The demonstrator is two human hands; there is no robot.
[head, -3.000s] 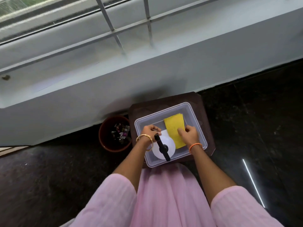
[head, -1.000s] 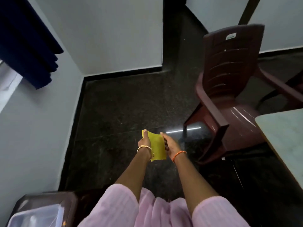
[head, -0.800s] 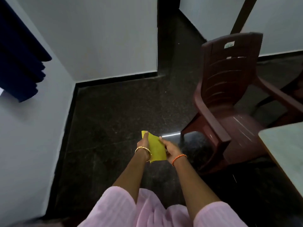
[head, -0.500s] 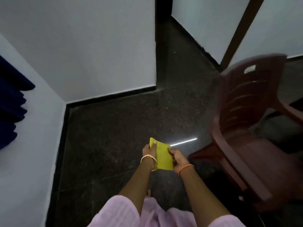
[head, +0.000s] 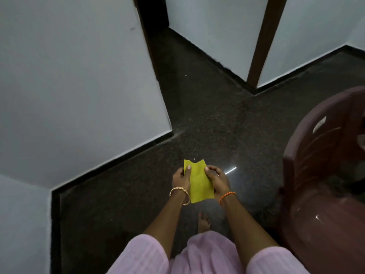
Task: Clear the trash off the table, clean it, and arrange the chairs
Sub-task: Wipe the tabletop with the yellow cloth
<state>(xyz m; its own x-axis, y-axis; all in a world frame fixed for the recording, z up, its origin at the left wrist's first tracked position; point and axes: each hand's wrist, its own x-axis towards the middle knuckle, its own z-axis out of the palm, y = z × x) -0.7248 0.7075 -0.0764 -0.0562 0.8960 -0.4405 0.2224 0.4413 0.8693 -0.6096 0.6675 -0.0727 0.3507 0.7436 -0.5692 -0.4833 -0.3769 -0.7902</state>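
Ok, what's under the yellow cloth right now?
Under the yellow rectangular cloth, held between the left hand and right hand, only dark speckled stone floor and a bare foot show. The patch it covers is hidden.

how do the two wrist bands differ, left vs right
The left wrist bangle is gold metal and hangs loose; the right wrist band is orange thread or beads, thinner and snug. Both sit behind hands, left hand and right hand, holding the yellow cloth.

A matt yellow cloth, a glossy brown plastic chair, a polished speckled stone floor.
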